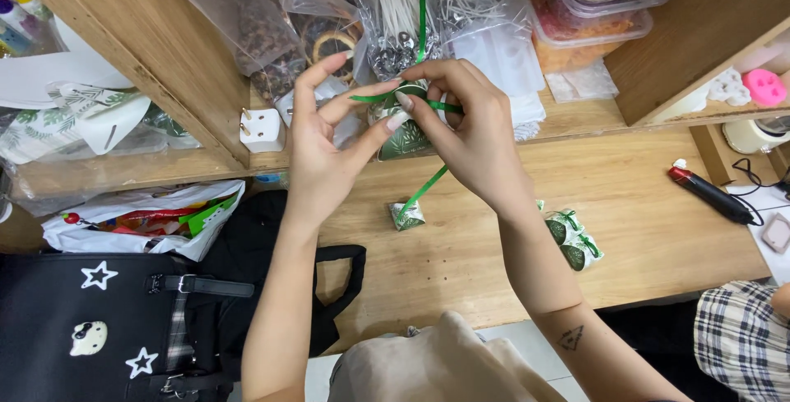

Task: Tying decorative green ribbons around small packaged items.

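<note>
At frame centre, both hands — left hand (321,151), right hand (465,134) — pinched the green ribbon (421,194) across a leaf-print packet (405,140) between their fingertips.

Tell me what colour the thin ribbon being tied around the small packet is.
Green: the thin satin ribbon on the small leaf-patterned packet, clearest in the head view.

A white plug adapter (262,130) sits on the wooden desk (650,229). Left of the adapter, lower down, lies a black bag with white stars (99,320). Far right of it rest a red-tipped black tool (709,194) and, higher, a pink mould (764,87).
</note>
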